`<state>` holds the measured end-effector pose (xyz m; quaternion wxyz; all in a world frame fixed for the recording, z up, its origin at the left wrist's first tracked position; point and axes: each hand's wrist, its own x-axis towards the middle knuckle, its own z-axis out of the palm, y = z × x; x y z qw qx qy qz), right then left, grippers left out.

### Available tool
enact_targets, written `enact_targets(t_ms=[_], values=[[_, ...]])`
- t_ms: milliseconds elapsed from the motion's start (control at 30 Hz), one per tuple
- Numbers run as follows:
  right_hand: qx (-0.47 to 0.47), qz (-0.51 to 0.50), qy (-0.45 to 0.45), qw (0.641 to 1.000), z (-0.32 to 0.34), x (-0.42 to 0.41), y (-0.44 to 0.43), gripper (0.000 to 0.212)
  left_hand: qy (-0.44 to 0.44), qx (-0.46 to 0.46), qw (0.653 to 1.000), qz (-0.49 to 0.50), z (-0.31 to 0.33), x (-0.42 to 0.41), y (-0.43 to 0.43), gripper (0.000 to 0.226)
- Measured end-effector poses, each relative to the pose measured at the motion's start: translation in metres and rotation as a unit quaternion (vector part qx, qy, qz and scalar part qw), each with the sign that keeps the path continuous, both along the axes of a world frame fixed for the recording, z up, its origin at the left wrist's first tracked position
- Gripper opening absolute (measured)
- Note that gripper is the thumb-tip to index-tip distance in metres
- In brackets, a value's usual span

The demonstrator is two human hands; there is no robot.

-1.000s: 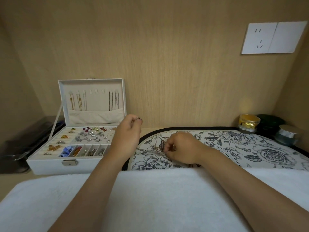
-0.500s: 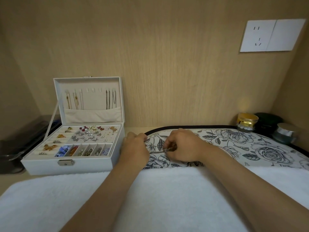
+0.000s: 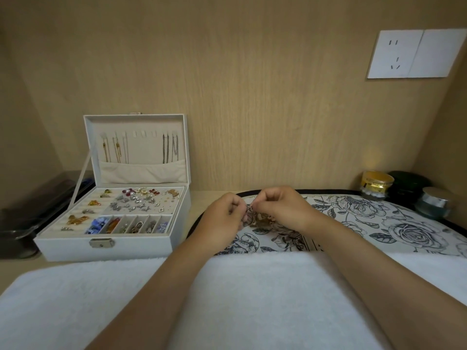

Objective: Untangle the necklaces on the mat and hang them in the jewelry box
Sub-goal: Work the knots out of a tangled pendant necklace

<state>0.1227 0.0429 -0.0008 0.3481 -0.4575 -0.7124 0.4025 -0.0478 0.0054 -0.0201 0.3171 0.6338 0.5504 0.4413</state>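
Mid-untangle: my left hand (image 3: 223, 214) & right hand (image 3: 284, 210), fingers curled, both pinch the necklaces (image 3: 256, 219) bunched just over the mat (image 3: 379, 223), so next I prob need to tease one chain free w/o yanking, then hang it in the jewelry box (image 3: 75, 246) lid.

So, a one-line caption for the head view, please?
Left hand and right hand pinch a tangled necklace over the floral mat; jewelry box stands open.

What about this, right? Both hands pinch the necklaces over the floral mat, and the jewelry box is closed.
No: the head view shows the jewelry box open, not closed. The left hand and right hand do pinch the necklaces over the floral mat.
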Motion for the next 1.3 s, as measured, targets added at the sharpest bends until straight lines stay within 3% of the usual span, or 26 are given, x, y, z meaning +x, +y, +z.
enact_targets(t_ms=[100, 233, 467, 567, 667, 767, 867, 1133, 1300], values=[[-0.047, 0.019, 0.089, 0.995, 0.003, -0.003, -0.001, 0.01, -0.051, -0.008, 0.999, -0.019, 0.005, 0.002, -0.003, 0.02], [-0.111, 0.035, 0.177, 0.977, 0.008, -0.007, -0.005, 0.013, 0.013, 0.026, 0.999, -0.029, 0.006, -0.001, -0.006, 0.022], [-0.113, 0.038, 0.046, 0.992, 0.013, -0.014, -0.014, 0.026, 0.036, 0.03, 0.998, -0.032, 0.014, -0.008, -0.01, 0.021], [-0.115, 0.051, 0.015, 0.992, 0.011, -0.016, -0.013, 0.034, 0.104, 0.083, 0.991, -0.008, 0.015, -0.009, -0.011, 0.032], [-0.086, 0.047, 0.013, 0.995, 0.007, -0.013, -0.011, 0.035, 0.2, 0.19, 0.96, 0.055, 0.012, -0.014, -0.006, 0.027], [-0.061, 0.033, 0.045, 0.997, 0.006, -0.012, -0.009, 0.024, 0.196, 0.217, 0.952, 0.087, 0.01, -0.018, -0.003, 0.006], [-0.058, 0.023, 0.069, 0.996, 0.006, -0.012, -0.008, 0.02, 0.21, 0.213, 0.951, 0.08, 0.012, -0.017, -0.006, 0.01], [-0.072, 0.032, 0.116, 0.99, 0.009, -0.008, -0.006, 0.027, 0.07, 0.095, 0.993, 0.018, 0.014, -0.017, -0.006, 0.008], [-0.062, 0.045, 0.095, 0.993, 0.008, -0.003, -0.004, 0.007, -0.003, 0.053, 0.998, 0.021, 0.017, -0.013, -0.008, 0.017]])
